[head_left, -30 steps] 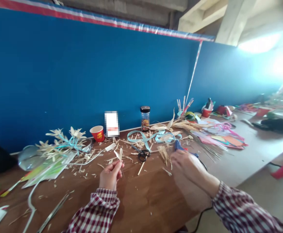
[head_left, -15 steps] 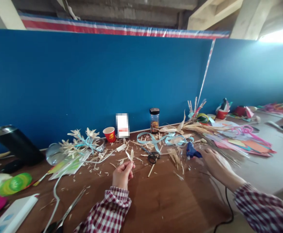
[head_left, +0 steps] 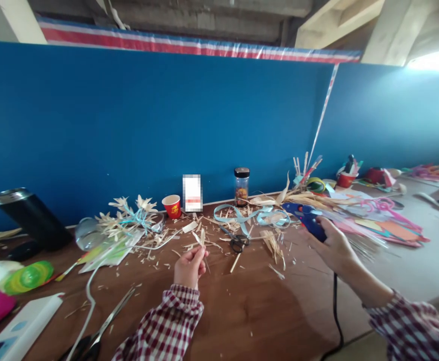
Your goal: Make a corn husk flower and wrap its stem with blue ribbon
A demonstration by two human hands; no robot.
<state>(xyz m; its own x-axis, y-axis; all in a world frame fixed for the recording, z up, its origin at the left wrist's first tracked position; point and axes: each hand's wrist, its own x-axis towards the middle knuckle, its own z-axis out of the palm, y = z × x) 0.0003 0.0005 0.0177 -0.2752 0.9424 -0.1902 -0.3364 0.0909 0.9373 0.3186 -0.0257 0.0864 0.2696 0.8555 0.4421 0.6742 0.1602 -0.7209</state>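
Between the thumb and fingers of my left hand (head_left: 189, 266) is a small pale corn husk flower (head_left: 200, 237), its pointed petals upward. My right hand (head_left: 334, 248) is closed around a blue hot glue gun (head_left: 306, 218), lifted above the table with its nozzle toward the left. A black cord (head_left: 337, 313) hangs below that hand to the table edge. Black-handled scissors (head_left: 239, 242) lie between my hands, close to a thin pale stick (head_left: 236, 262). A bundle of dry husk strips (head_left: 272, 244) rests left of the glue gun.
Husk flowers on blue stems (head_left: 132, 216) lie at the left, near a black bottle (head_left: 34, 220). A red paper cup (head_left: 172, 206) and a lidded jar (head_left: 241, 187) stand along the blue partition (head_left: 166, 115). Larger scissors (head_left: 106, 323) lie front left. Coloured papers (head_left: 388, 228) spread at right.
My right hand has picked the glue gun up off the table and turned it, its cord now hanging beneath. My left hand holds the husk flower in nearly the same place.
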